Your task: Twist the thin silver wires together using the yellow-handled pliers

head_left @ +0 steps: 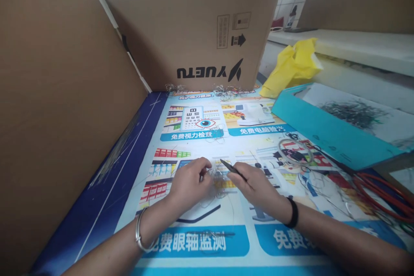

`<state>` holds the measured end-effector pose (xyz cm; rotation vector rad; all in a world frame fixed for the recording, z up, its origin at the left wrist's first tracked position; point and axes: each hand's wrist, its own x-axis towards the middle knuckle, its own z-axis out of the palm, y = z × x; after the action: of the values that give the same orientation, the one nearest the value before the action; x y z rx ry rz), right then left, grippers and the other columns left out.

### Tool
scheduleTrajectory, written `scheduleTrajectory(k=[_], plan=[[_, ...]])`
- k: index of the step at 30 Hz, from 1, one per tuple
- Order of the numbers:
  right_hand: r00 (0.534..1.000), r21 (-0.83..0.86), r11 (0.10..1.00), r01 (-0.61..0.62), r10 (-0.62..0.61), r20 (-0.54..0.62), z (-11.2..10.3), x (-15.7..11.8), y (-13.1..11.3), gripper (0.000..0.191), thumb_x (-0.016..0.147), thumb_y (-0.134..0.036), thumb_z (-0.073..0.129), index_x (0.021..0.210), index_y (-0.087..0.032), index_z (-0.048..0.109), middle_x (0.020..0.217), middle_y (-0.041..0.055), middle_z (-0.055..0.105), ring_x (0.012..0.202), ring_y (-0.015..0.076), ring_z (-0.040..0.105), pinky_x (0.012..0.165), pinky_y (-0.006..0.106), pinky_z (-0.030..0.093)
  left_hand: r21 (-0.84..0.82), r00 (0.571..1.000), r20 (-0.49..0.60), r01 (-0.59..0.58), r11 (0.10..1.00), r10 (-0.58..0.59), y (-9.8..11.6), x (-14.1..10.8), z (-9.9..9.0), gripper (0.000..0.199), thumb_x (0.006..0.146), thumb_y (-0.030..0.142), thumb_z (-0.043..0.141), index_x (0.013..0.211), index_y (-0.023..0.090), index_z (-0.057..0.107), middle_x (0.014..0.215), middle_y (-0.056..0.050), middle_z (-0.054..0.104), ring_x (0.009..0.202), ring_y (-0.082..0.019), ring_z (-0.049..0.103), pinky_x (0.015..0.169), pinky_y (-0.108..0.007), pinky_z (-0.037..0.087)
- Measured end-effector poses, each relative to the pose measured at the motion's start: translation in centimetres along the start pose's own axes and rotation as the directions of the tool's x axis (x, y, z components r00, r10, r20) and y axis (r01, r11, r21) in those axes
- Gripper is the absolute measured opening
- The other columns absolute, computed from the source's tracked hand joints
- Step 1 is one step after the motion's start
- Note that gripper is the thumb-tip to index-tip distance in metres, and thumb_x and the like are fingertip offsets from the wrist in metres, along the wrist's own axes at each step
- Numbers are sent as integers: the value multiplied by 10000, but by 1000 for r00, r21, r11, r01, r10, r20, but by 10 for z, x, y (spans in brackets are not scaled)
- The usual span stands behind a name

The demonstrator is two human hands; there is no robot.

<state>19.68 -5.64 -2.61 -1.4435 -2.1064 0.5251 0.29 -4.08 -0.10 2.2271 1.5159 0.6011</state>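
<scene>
My left hand (193,181) is closed, thumb and fingers pinched together, beside a loose tangle of thin wire (220,181). What lies between these fingertips is too fine to make out for certain, but wire strands run out next to them. My right hand (255,185) grips a slim, dark pointed tool that looks like tweezers (230,167), its tip directed up and left toward my left hand. Both hands are just above the printed poster sheet (194,263). More dark strands (211,235) lie on it nearer to me.
Cardboard walls (155,30) stand at the left and back. On the right, a turquoise box (333,138) holds a heap of short dark strands (352,114). Near it are a yellow bag (291,69), a clear ring (296,152) and an orange cable coil (381,194).
</scene>
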Motion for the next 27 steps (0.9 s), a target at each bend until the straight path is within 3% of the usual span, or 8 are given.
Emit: scheduleTrajectory(k=[11, 20, 27], plan=[[996, 77, 993, -84, 81, 35, 1, 4, -7, 367, 884, -476, 345, 640, -203, 366, 592, -27, 452, 543, 110, 408, 499, 225, 248, -50, 996, -71, 58, 997, -61, 2, 1, 7, 123, 739, 162, 440, 819, 211, 521, 615, 32, 542, 539, -125, 492, 509, -224, 315], [999, 7, 999, -50, 50, 12, 5, 3, -10, 338, 881, -443, 373, 646, -202, 391, 609, -9, 471, 554, 118, 408, 511, 233, 259, -200, 997, -26, 71, 977, -77, 3, 1, 7, 82, 713, 152, 457, 745, 204, 511, 592, 45, 509, 542, -115, 481, 505, -213, 320], [999, -6, 999, -37, 36, -2, 5, 2, -9, 326, 877, -437, 375, 652, -203, 396, 605, -7, 466, 544, 118, 411, 503, 229, 263, -340, 991, 81, 130, 931, -108, 3, 2, 4, 69, 690, 133, 465, 699, 188, 505, 573, 48, 480, 534, -101, 452, 508, -205, 337]])
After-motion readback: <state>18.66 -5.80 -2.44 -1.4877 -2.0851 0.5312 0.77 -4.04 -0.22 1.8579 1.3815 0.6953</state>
